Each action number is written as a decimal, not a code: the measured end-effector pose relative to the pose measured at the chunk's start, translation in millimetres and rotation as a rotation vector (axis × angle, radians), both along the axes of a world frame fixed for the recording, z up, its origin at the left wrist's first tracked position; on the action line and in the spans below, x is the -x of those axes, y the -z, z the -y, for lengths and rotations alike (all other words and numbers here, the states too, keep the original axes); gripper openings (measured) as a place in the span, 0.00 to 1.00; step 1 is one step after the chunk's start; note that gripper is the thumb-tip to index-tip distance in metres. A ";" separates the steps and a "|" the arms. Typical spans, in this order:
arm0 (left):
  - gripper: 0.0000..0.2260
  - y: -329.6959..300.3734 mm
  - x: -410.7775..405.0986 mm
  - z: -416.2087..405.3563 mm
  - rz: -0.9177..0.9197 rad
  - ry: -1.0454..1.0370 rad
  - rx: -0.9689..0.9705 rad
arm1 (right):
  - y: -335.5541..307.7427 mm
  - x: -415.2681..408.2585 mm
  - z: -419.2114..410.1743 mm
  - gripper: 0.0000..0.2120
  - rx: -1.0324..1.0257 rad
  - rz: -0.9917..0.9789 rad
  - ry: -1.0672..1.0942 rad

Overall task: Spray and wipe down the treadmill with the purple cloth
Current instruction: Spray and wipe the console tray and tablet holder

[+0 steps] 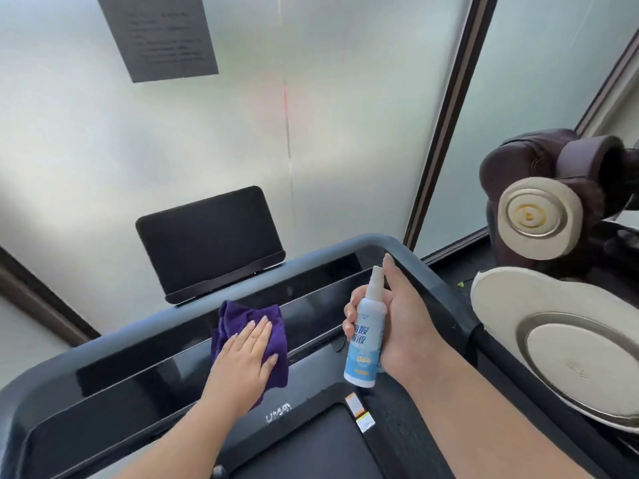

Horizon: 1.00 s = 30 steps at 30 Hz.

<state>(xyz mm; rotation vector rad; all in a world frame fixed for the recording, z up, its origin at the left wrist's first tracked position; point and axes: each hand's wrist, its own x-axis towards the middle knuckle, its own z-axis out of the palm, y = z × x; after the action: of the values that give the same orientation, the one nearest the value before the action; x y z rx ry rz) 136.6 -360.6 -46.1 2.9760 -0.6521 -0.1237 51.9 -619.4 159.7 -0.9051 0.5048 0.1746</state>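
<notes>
The purple cloth [249,340] is seen left of frame centre, bunched in loose folds and laid over the glossy black console panel of the treadmill [446,299]. It is pressed flat by the left hand [247,357]; the fingers [257,331] are held straight and slightly spread, palm down, with nothing gripped.

The spray bottle [364,337] is held upright just right of centre, above the console edge. The right hand [397,326] is wrapped round the bottle body, and the forefinger is extended up beside the nozzle, apparently on or near the pump head; actual contact cannot be confirmed.

Handling, judged:
- Cloth: soft, limp, light; no fixed shape is kept. Best controlled by a flat palm with downward pressure, as at present, or pinched at a folded edge if lifted. On the glossy panel it is likely to slide easily.
- Bottle: small, light plastic, rigid enough for a firm grip round the labelled mid-section. The surface may become slippery if wetted.
- Console panel: hard, smooth; smears are expected to show.

A black tablet-like screen [207,236] stands behind the console, above the cloth.
</notes>
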 end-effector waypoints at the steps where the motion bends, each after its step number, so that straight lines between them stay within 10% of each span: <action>1: 0.38 0.6 6.0 -20.0 0.004 -0.033 0.010 | -2.7 -2.3 -10.7 0.34 0.001 0.007 -0.023; 17: 0.40 7.2 101.7 -193.8 -0.027 -0.680 0.070 | -10.1 5.5 -103.6 0.33 0.002 0.066 -0.262; 30: 0.12 -38.6 93.0 -159.6 0.009 -0.975 0.389 | -31.3 17.7 -21.5 0.33 -0.064 0.115 -0.258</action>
<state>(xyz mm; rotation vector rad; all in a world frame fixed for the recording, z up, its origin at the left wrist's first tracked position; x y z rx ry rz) 43.6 -201.0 -7.5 2.5594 0.7146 0.0836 34.3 -597.9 191.0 -0.9099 0.2730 0.3696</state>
